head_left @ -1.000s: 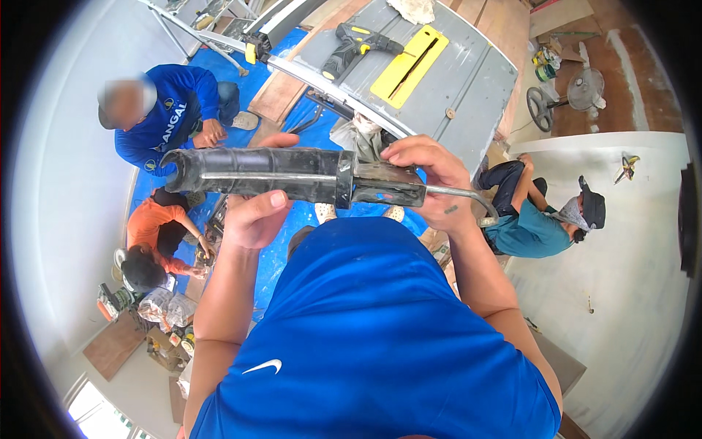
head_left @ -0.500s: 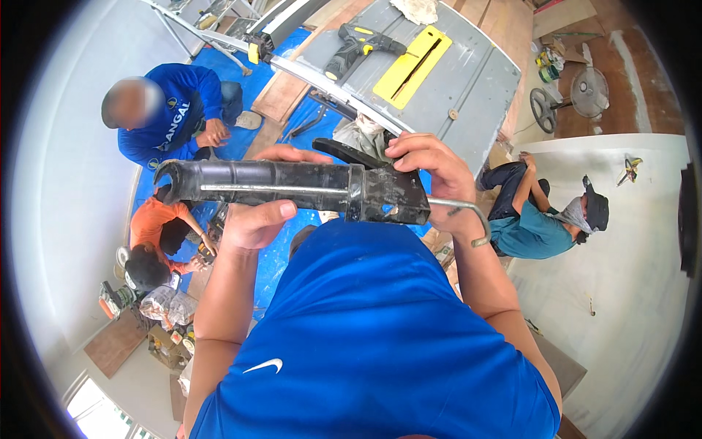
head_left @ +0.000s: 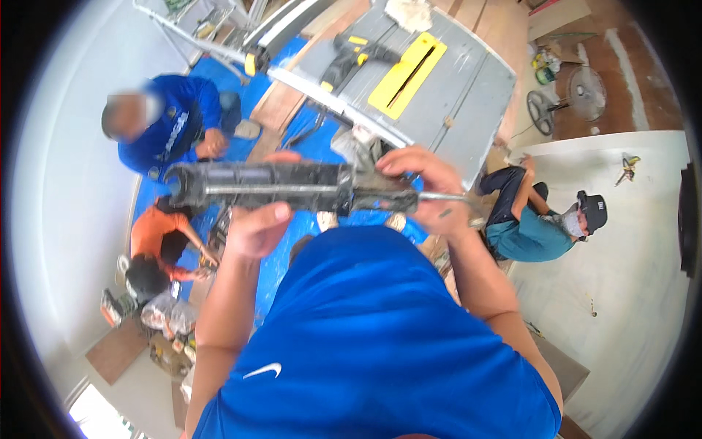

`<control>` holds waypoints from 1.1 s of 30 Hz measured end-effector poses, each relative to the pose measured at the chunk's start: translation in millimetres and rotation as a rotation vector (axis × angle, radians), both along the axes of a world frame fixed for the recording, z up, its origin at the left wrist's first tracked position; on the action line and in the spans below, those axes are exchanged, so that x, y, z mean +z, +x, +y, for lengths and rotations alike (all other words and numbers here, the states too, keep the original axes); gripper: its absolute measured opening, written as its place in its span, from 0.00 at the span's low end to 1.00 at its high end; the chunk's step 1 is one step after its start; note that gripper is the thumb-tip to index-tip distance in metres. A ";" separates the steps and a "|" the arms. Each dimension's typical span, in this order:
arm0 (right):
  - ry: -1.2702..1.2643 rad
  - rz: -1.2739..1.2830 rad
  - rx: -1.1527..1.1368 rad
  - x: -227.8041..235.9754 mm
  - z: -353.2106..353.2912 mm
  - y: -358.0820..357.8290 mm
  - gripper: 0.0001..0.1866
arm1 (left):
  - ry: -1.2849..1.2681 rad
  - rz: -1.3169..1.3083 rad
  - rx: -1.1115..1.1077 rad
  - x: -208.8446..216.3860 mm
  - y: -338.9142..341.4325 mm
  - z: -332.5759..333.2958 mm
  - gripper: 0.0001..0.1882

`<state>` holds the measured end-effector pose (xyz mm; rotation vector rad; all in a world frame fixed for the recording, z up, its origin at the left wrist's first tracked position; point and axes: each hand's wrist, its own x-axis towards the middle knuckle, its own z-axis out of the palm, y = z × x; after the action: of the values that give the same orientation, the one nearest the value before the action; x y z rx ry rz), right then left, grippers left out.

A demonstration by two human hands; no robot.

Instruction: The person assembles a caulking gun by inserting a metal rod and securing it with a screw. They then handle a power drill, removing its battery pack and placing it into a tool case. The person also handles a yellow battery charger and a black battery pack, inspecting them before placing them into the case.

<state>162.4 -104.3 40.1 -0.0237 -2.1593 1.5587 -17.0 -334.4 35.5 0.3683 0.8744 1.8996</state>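
Note:
I hold a black, dirty caulking gun level across my chest, its open barrel end pointing left. My left hand cups the barrel from below, thumb on top. My right hand grips the handle end, where the thin metal push rod sticks out to the right. My blue shirt fills the lower part of the view.
Far below are a grey table saw with a yellow insert, a drill on it, a blue tarp, a person in blue, a person in orange, and a seated person in teal. A fan stands at right.
The caulking gun has dropped slightly and levelled out in front of my chest. My left hand has slid along under the barrel. My right hand keeps the handle.

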 end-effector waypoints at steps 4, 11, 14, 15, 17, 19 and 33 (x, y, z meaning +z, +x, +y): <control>-0.150 -0.048 -0.048 -7.5 -10.8 -1.5 0.19 | 0.010 0.014 0.053 1.7 5.1 4.9 0.45; -0.611 -0.370 -0.064 -13.1 -33.2 1.5 0.19 | -0.032 0.068 0.079 -11.1 3.1 8.7 0.38; -0.548 -0.332 -0.057 -21.6 -33.5 0.1 0.19 | -0.078 0.146 0.115 -17.6 1.6 8.7 0.38; -0.525 -0.308 -0.058 -22.2 -34.3 -0.5 0.19 | -0.098 0.185 0.133 -18.6 0.9 8.5 0.37; -0.475 -0.261 -0.061 -22.5 -34.4 -1.8 0.19 | -0.130 0.231 0.122 -15.9 0.5 9.2 0.39; -0.488 -0.254 -0.055 -29.9 -37.1 -0.1 0.19 | -0.161 0.273 0.129 -13.2 0.6 8.7 0.40; -0.087 -0.208 -0.063 -32.4 -37.4 -1.5 0.22 | -0.396 0.404 0.228 -44.7 10.7 -4.5 0.31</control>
<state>160.9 -141.7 7.7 -0.2910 -2.2205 1.6772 -6.3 -338.9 -9.2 0.4294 1.5893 1.8250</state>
